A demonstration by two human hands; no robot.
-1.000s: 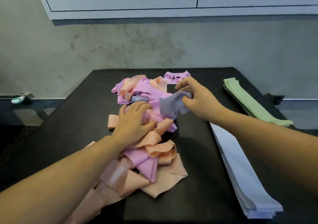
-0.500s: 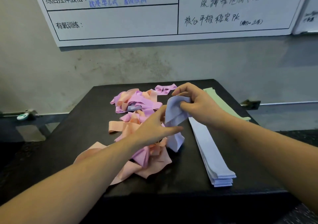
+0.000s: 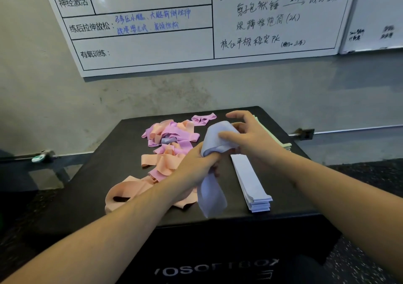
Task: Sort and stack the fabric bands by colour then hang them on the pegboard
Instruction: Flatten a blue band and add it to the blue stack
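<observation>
A lavender-blue fabric band [image 3: 212,187] is lifted off the black box top [image 3: 104,174]. My left hand [image 3: 196,166] grips it round the middle, its lower end hanging down. My right hand [image 3: 246,135] holds the band's upper loop with thumb and fingers, the index finger stretched out above. A tangled heap of pink and peach bands [image 3: 168,146] lies to the left of both hands. A flat stack of lavender-blue bands [image 3: 250,181] lies to the right. A green stack [image 3: 281,143] shows behind my right wrist, mostly hidden.
The black box stands against a grey wall with a written whiteboard [image 3: 196,21] above. A metal rail [image 3: 349,129] runs along the wall on both sides. A small teal object [image 3: 39,158] sits on the rail at left. The box's front edge is close below my forearms.
My right hand has pulled the lavender-blue band out of the heap and raised it. My left hand left the heap and now grips the band's middle. The view has drawn back and tilted up.
</observation>
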